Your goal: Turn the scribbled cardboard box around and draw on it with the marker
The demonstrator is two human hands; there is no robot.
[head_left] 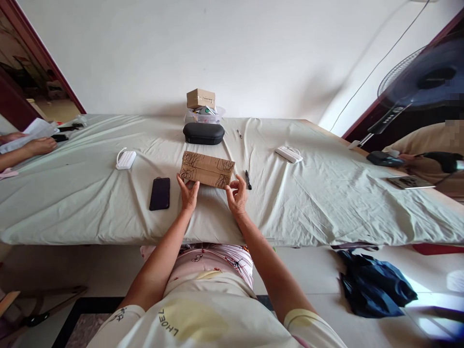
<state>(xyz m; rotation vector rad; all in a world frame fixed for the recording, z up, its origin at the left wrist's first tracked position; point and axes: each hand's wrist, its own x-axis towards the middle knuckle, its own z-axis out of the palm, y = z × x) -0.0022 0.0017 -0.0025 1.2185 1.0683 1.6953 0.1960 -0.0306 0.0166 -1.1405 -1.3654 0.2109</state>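
A brown cardboard box (207, 168) with pen drawings on its sides lies on the table's pale sheet (90, 203) in front of me. My left hand (188, 194) rests at its near left corner, fingers stretched out and touching the box. My right hand (237, 194) is at the near right corner, fingers loosely curled and apart, holding nothing. A black pen (248, 179) lies just right of the box. A black phone (160, 193) lies to the left of my left hand.
Behind the box sit a black case (203, 133), a clear tub (204, 116) with a small carton (200, 98) on top, and another pen (239, 133). White devices lie at left (125, 159) and right (288, 154). Another person's hand (40, 145) rests far left. A fan (416, 87) stands right; dark cloth (373, 285) lies on the floor.
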